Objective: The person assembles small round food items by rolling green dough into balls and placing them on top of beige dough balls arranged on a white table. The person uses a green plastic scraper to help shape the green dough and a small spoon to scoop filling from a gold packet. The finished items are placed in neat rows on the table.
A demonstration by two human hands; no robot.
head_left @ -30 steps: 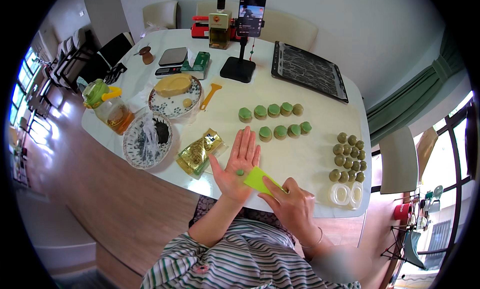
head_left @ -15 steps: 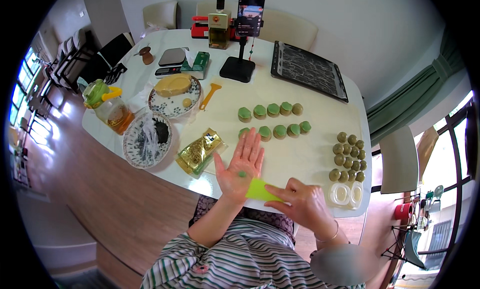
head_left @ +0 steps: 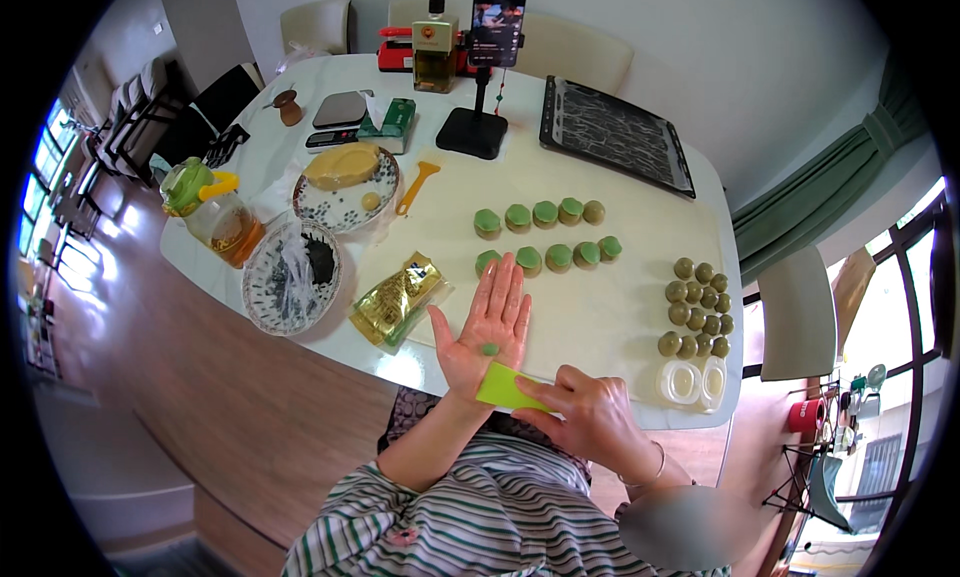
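Note:
My left hand (head_left: 475, 360) lies palm up with its fingers stretched out, over the front part of the table. A small green bit of dough (head_left: 490, 349) rests on that palm. In my right hand (head_left: 590, 412) is a flat lime-green scraper (head_left: 508, 387), pinched between thumb and fingers, its far end against the heel of the left palm. Beyond the left fingertips stand two rows of small round dough pieces, most with green caps (head_left: 529, 258); one ball (head_left: 594, 212) at the right end of the back row has no green cap.
Several olive-brown balls (head_left: 695, 318) sit at right beside a clear plastic container (head_left: 683, 383). A gold pouch (head_left: 400, 302), a patterned bowl (head_left: 262, 312), a plate (head_left: 325, 215), an orange spatula (head_left: 418, 187) and a jug (head_left: 215, 217) are at left. Behind stand a phone holder (head_left: 472, 132) and a black tray (head_left: 618, 137).
The scraper in my right hand has shifted slightly left and down, across the heel of the left palm. My left hand stays nearly in place, palm up.

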